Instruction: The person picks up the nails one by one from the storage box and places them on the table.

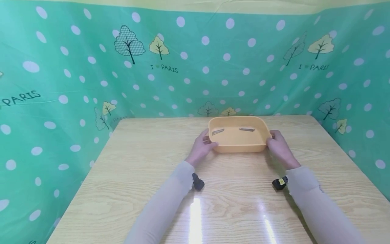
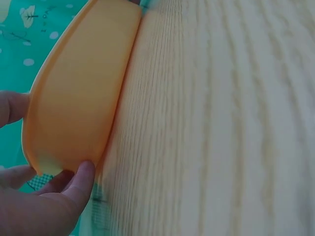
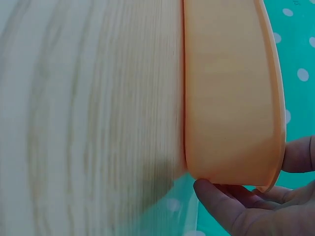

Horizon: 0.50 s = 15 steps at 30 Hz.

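A shallow orange-yellow plastic tray (image 1: 240, 148) with rounded corners lies near the back of the wooden table. Inside it are two small groups of thin, dark metallic sticks, one group (image 1: 217, 131) at the left, the other (image 1: 246, 129) right of the middle. My left hand (image 1: 201, 147) grips the tray's left end, thumb over the rim; in the left wrist view that hand (image 2: 54, 204) has its fingertips under the wall (image 2: 81, 83). At the opposite end my right hand (image 1: 278, 147) holds the rim. The right wrist view shows its fingers (image 3: 219, 201) beneath the tray's corner.
The wood-grain table (image 1: 146, 159) spreads in front and to both sides. A green dotted cloth (image 1: 182, 67) printed with trees hangs behind and along the sides. Small black devices (image 1: 198, 183) sit at both wrists.
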Motion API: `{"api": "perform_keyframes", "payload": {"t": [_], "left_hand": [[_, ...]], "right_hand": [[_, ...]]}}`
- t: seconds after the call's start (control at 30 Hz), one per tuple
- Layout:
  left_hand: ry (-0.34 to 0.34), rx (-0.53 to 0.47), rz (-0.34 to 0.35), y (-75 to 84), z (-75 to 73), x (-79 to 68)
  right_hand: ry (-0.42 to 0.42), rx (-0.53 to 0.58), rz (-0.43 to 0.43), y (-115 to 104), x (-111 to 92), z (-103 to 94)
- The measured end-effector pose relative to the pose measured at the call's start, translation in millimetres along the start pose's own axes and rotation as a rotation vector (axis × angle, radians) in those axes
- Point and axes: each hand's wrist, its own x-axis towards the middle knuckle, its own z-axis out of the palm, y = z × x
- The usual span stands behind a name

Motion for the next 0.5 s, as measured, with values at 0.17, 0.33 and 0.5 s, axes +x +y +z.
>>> {"api": "perform_keyframes", "payload": {"t": [0.17, 0.33, 0.5], "left_hand": [[-0.003, -0.008, 0.004, 1.8, -3.1, -2.1], [-0.009, -0.031, 0.002, 3.8, -4.8, -4.2], [0.005, -0.030, -0.008, 2.6, -5.9, -3.7]], "right_hand": [[0.002, 0.009, -0.006, -0.5, -0.3, 2.4], [0.002, 0.016, 0.002, -1.6, -0.9, 4.2], [0.002, 0.018, -0.003, -3.3, -1.0, 5.0]]}}
